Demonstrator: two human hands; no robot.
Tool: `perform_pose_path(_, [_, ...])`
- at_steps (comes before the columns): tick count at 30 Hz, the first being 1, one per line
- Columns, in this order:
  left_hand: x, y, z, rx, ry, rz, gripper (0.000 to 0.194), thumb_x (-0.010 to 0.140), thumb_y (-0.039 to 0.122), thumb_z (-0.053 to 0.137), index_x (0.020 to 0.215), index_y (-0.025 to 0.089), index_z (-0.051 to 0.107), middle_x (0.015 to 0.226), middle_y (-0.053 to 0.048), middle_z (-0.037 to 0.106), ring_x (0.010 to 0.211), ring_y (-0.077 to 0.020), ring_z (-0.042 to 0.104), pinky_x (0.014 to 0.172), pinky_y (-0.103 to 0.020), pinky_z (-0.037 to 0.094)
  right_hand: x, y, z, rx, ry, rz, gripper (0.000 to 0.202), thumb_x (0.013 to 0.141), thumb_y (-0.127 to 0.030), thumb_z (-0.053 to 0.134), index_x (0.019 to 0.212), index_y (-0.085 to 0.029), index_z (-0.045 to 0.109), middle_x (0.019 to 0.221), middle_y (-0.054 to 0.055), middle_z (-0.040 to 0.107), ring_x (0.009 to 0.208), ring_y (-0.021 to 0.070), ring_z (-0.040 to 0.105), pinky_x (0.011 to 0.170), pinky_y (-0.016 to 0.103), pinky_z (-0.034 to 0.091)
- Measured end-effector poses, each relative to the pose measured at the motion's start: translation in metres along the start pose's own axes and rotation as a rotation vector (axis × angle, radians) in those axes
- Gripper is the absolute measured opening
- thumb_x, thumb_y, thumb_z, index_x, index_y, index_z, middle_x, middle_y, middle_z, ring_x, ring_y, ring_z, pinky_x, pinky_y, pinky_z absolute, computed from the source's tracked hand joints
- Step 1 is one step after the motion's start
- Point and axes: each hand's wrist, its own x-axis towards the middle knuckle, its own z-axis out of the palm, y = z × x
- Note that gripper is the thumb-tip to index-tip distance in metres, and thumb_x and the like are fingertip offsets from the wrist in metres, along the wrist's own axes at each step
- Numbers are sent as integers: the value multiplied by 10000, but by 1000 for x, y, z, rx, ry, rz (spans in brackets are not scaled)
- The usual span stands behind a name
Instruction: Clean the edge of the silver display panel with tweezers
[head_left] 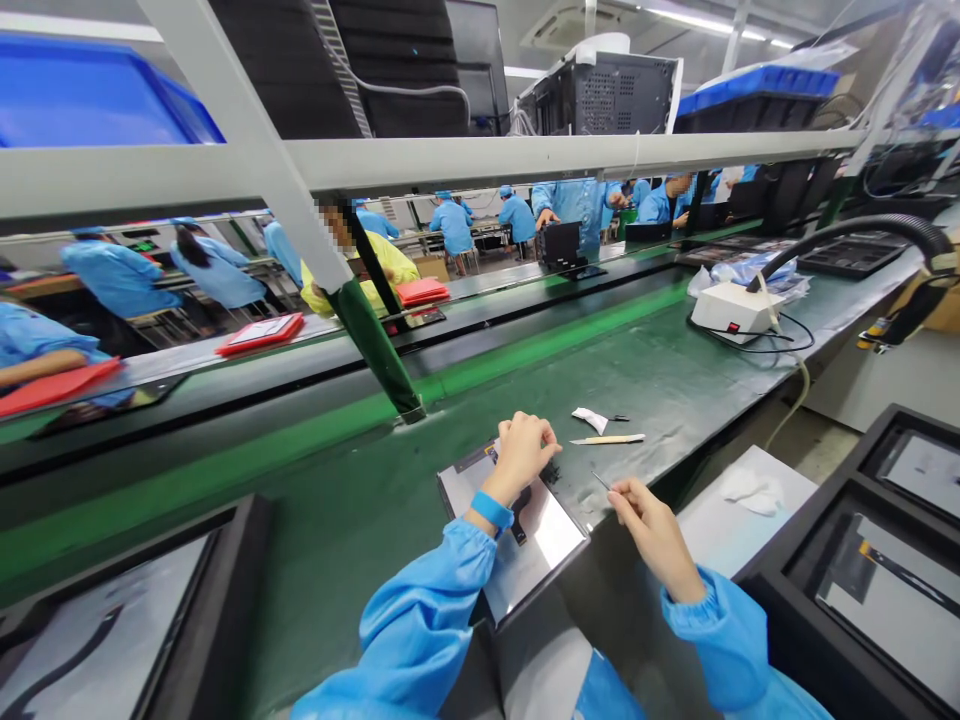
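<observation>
A flat display panel (555, 535) with a silvery back lies tilted at the bench's front edge, a dark flex strip on it. Over its far part is my left hand (523, 455), wearing a blue wrist band; its thumb and fingers are pinched together, and whatever they hold is too small to make out. My right hand (656, 530) is closed around a thin pointed metal tool (600, 481), to the right of the panel and apart from it. Small black bits (553, 473) lie by the panel's far edge. Beyond are a light-handled craft knife (609, 439) and a crumpled white wrapper (591, 419).
A black foam tray (244, 560) holding a panel stands at left; more black trays (799, 590) are at right. A white box with a black hose (735, 312) sits on the bench. A slanted post (382, 355) rises from the bench. Co-workers in blue sit beyond.
</observation>
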Motion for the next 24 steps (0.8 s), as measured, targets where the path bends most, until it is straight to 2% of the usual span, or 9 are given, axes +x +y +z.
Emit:
perform_pose_path(4, [-9,5,-2,-88,-51,71,148,965,259,569,1033,184,677,1094,-80,674,1080,-244,595,965,-476,442,9,-3,5,-90,1,-64,391,965,-556,367,813,-256,567,617,-21,646,563,177,626,551,260,429])
perform_pose_path(7, [-14,17,-6,-199,-91,177,175,949,222,552,893,236,718,1047,-62,711,1142,-244,549,1030,-453,333,15,-8,7,-206,23,-127,285,958,-473,439,838,-266,595,621,-21,656,562,188,636,519,258,377])
perform_pose_path(10, [-16,26,-3,-322,-159,252,175,906,287,613,758,254,701,881,-15,729,977,-215,602,988,-389,355,28,-19,4,-313,46,-216,145,929,-371,511,918,-259,602,687,5,684,584,208,645,510,270,352])
perform_pose_path(12, [-14,23,-1,-398,-160,240,203,899,333,613,727,251,683,773,-2,708,845,-204,606,912,-359,401,41,-25,0,-366,65,-284,119,913,-319,538,987,-245,594,781,32,702,651,223,659,545,285,385])
perform_pose_path(15, [-9,8,-1,-517,-77,162,284,962,390,512,791,223,666,742,-4,676,777,-190,608,835,-345,443,65,-26,-9,-423,122,-361,173,914,-288,551,1074,-228,575,1011,88,688,906,258,653,702,318,456])
perform_pose_path(17, [-5,-4,-3,-600,1,99,336,1007,412,438,863,192,647,741,-7,661,774,-179,626,831,-354,466,79,-18,-12,-462,172,-362,177,942,-280,524,1099,-213,571,1081,112,660,953,264,629,732,332,462])
perform_pose_path(19, [-4,-15,-4,-673,64,44,344,1025,423,416,930,171,631,768,-15,671,802,-172,648,855,-364,485,89,-6,-9,-514,179,-366,100,951,-252,516,971,-223,610,960,96,667,879,266,621,691,341,446])
perform_pose_path(21, [-4,-23,-3,-725,104,7,309,1013,422,471,995,158,630,868,-34,690,861,-178,663,871,-384,506,93,6,-1,-559,141,-402,161,945,-209,532,814,-244,619,835,65,665,807,250,614,656,332,421])
perform_pose_path(24, [-6,-31,2,-757,134,-28,274,969,392,582,1069,141,630,1033,-58,673,920,-197,667,844,-412,539,94,17,12,-588,92,-455,233,941,-156,529,741,-235,619,835,78,680,810,247,609,659,338,408])
